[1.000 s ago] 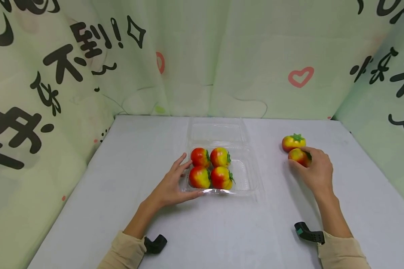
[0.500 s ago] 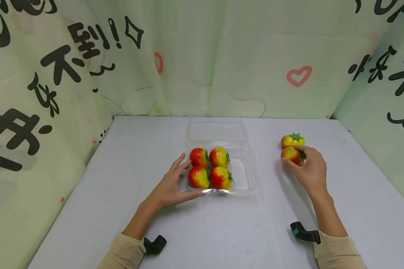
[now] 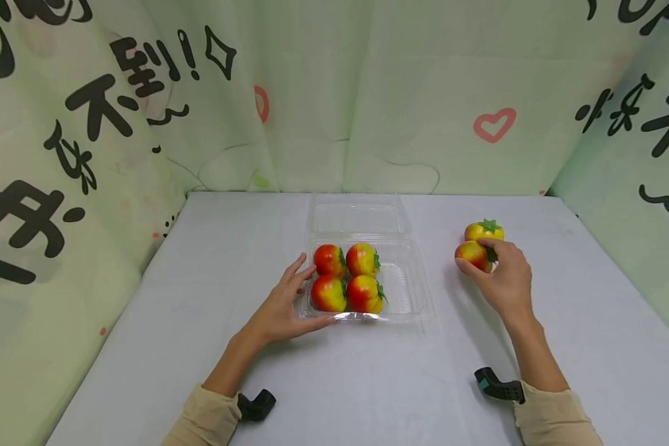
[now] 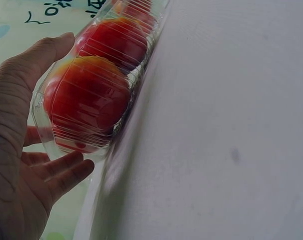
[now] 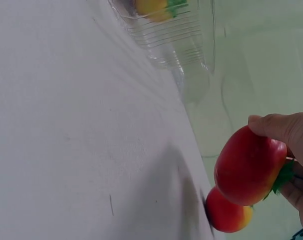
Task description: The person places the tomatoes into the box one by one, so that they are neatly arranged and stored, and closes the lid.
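A clear plastic clamshell box (image 3: 404, 285) lies on the table with several red-and-yellow tomatoes in its left part, seen from above in the head view. Spread around its front left corner is my left hand (image 3: 281, 313), thumb along the front wall and fingers at the left side. Through the box wall, the left wrist view shows a red tomato (image 4: 89, 100) close to that hand. My right hand (image 3: 507, 279) pinches another tomato (image 3: 472, 254) between thumb and fingers, its green leafy top toward the palm. Just behind it, one more tomato (image 3: 482, 230) rests on the table, partly overlapped.
The box's lid (image 3: 359, 217) lies folded back toward the table's far edge. A white cloth (image 3: 368, 384) covers the table. Printed curtains (image 3: 418, 93) hang behind and at both sides. Each wrist carries a black camera mount (image 3: 498, 385).
My right hand has carried the pinched tomato a little to the left, past the front of the tomato behind it. My left hand and the box stay where they were.
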The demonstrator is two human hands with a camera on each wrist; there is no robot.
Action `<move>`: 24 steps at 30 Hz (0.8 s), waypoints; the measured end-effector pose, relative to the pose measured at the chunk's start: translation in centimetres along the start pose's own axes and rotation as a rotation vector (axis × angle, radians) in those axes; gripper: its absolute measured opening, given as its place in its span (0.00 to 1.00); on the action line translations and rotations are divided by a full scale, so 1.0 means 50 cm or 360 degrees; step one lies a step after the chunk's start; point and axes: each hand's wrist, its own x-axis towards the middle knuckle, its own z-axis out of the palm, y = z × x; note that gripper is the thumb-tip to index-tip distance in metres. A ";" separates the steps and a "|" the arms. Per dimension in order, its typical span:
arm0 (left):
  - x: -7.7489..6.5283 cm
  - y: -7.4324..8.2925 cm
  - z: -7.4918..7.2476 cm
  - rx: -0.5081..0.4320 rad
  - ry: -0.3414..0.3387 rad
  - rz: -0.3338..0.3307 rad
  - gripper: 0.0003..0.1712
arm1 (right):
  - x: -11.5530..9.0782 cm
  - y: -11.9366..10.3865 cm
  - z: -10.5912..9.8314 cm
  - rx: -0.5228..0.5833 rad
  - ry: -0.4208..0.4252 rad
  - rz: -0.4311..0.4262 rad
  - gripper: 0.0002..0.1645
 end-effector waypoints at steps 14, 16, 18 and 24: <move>0.001 -0.002 0.000 -0.0011 -0.0003 -0.0001 0.57 | 0.004 -0.023 0.014 0.0045 0.0038 -0.0153 0.34; 0.000 -0.001 0.000 -0.0009 -0.0005 -0.0005 0.57 | 0.004 -0.024 0.015 0.0048 0.0037 -0.0162 0.34; 0.000 0.000 0.000 -0.0010 -0.0007 -0.0006 0.57 | 0.004 -0.027 0.017 0.0055 0.0036 -0.0163 0.34; 0.001 0.000 -0.001 -0.0011 -0.0001 0.0007 0.57 | 0.004 -0.038 0.018 0.0055 0.0046 -0.0168 0.33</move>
